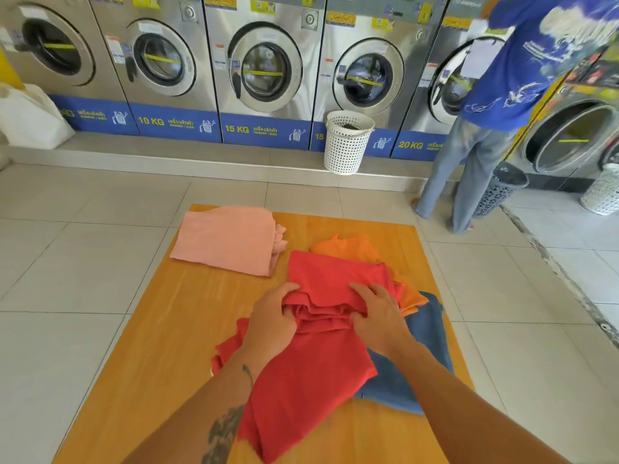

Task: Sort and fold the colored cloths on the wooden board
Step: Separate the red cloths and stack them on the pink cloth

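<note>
A wooden board lies on the tiled floor. A folded pink cloth rests at its far left. In the middle lies a red cloth, bunched into folds between my hands. My left hand grips the bunched folds from the left. My right hand pinches the same folds from the right. An orange cloth sticks out from under the red one at the back. A blue cloth lies beneath at the right, partly hidden by my right arm.
A row of washing machines lines the far wall. A white perforated basket stands on the step before them. A person in a blue shirt stands at the right, beside a dark basket. A white bag leans far left.
</note>
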`<state>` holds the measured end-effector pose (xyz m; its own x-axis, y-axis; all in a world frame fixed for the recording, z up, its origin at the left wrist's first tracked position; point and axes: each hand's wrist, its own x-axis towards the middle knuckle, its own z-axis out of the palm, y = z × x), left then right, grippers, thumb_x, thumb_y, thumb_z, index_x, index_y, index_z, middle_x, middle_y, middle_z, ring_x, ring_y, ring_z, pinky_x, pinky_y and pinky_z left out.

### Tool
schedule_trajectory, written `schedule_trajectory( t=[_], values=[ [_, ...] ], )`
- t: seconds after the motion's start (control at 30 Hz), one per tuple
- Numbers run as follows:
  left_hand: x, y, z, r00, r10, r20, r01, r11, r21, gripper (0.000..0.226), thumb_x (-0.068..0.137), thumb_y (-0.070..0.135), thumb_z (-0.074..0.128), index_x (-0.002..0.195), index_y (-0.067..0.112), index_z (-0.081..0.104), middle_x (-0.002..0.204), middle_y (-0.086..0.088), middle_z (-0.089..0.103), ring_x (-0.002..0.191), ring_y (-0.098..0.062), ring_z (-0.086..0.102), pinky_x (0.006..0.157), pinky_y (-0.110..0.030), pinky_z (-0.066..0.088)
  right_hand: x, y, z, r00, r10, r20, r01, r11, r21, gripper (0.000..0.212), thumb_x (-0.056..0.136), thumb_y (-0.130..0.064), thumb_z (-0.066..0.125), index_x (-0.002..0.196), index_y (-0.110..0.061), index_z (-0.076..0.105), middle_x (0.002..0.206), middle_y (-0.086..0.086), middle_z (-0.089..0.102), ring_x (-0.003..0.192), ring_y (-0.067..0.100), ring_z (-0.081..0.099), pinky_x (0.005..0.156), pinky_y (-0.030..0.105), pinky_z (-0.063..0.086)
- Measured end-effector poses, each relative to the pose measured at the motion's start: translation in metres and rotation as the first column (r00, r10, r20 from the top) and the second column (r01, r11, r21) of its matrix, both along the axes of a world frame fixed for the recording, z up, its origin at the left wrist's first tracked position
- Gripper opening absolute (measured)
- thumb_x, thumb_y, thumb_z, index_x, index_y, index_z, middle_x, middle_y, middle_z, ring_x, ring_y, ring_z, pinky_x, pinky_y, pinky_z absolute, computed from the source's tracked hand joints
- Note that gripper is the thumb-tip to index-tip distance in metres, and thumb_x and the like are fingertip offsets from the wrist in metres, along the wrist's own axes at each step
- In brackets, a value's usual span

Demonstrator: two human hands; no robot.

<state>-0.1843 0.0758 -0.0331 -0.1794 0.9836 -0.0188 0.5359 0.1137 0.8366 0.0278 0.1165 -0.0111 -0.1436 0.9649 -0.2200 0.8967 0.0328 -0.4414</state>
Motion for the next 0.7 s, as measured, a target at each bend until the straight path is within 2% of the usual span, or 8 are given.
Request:
schedule_trajectory(
  t=[0.13,0.23,0.33,0.4,0.43,0.53,0.63,0.7],
  values=[
    [0.001,-0.014,0.011,0.999,0.036,-0.010,-0.035,0.998,0.044,0.054,0.087,-0.006,0.043,0.122,0.028,0.065,0.123,0.007,0.055,0.113,-0.006,0.050,0.100,-0.018,0.034,0.004,-0.005,0.005,1.000,0.006,0.024,-0.005,0.999,-0.038,0.062,0.085,-0.033,0.054,0.146,-0.035,0.042,0.154,0.004,0.035,0.137,0.036,0.036,0.109,0.055,0.036],
    [-0.009,-0.035,0.018,1.000,0.023,-0.012,-0.024,1.000,-0.008,0.046,0.085,-0.003,0.045,0.111,0.027,0.069,0.117,0.007,0.059,0.106,-0.007,0.055,0.096,-0.020,0.042,0.003,0.000,0.009,1.000,-0.024,-0.007,0.023,0.999,-0.034,0.048,0.086,-0.031,0.047,0.133,-0.039,0.057,0.153,0.003,0.037,0.140,0.034,0.030,0.113,0.056,0.028],
    [-0.010,-0.038,0.016,0.989,-0.014,0.144,0.064,0.936,-0.346,0.029,0.089,0.007,0.048,0.098,0.023,0.071,0.104,-0.001,0.067,0.090,-0.017,0.067,0.083,-0.033,0.056,0.001,0.004,0.011,0.989,-0.129,-0.071,0.123,0.989,-0.082,0.038,0.089,-0.031,0.043,0.115,-0.044,0.067,0.149,0.003,0.038,0.140,0.035,0.027,0.114,0.057,0.025],
    [-0.010,-0.027,0.016,0.971,0.110,0.211,0.046,0.783,-0.621,0.011,0.089,0.013,0.058,0.090,0.016,0.069,0.108,-0.004,0.065,0.098,-0.024,0.064,0.089,-0.040,0.055,0.001,0.007,0.013,0.969,-0.201,-0.143,0.185,0.976,-0.116,0.032,0.091,-0.033,0.042,0.110,-0.039,0.067,0.143,0.007,0.042,0.131,0.037,0.038,0.112,0.054,0.031],
    [-0.013,-0.020,0.013,0.967,0.142,0.210,0.026,0.769,-0.639,0.009,0.088,0.018,0.062,0.093,0.014,0.069,0.109,-0.004,0.064,0.102,-0.025,0.062,0.092,-0.042,0.054,0.001,0.010,0.012,0.955,-0.233,-0.182,0.215,0.970,-0.116,0.030,0.091,-0.032,0.044,0.112,-0.034,0.066,0.140,0.011,0.044,0.126,0.038,0.043,0.109,0.052,0.035],
    [-0.024,0.010,0.002,0.921,0.213,0.326,-0.016,0.857,-0.515,0.023,0.094,0.030,0.056,0.111,0.016,0.060,0.115,-0.008,0.063,0.104,-0.027,0.062,0.090,-0.045,0.054,0.002,0.017,0.010,0.921,-0.317,-0.226,0.290,0.946,-0.147,0.047,0.090,-0.030,0.055,0.136,-0.021,0.050,0.137,0.016,0.044,0.121,0.038,0.051,0.104,0.050,0.043],
    [-0.024,0.034,0.000,0.836,0.291,0.465,-0.003,0.850,-0.527,0.031,0.092,0.028,0.060,0.121,0.019,0.054,0.117,-0.007,0.063,0.102,-0.025,0.063,0.076,-0.038,0.054,-0.001,0.025,0.010,0.877,-0.430,-0.215,0.383,0.895,-0.229,0.074,0.076,-0.051,0.056,0.143,-0.024,0.039,0.133,0.009,0.054,0.119,0.035,0.055,0.099,0.053,0.048],
    [-0.019,0.046,-0.003,0.773,0.313,0.552,0.037,0.846,-0.532,0.029,0.089,0.026,0.065,0.117,0.020,0.060,0.113,-0.005,0.068,0.098,-0.024,0.065,0.069,-0.033,0.051,0.004,0.038,-0.003,0.855,-0.487,-0.178,0.443,0.864,-0.240,0.088,0.063,-0.066,0.053,0.140,-0.025,0.043,0.129,0.005,0.058,0.119,0.034,0.056,0.100,0.055,0.046]
  ],
)
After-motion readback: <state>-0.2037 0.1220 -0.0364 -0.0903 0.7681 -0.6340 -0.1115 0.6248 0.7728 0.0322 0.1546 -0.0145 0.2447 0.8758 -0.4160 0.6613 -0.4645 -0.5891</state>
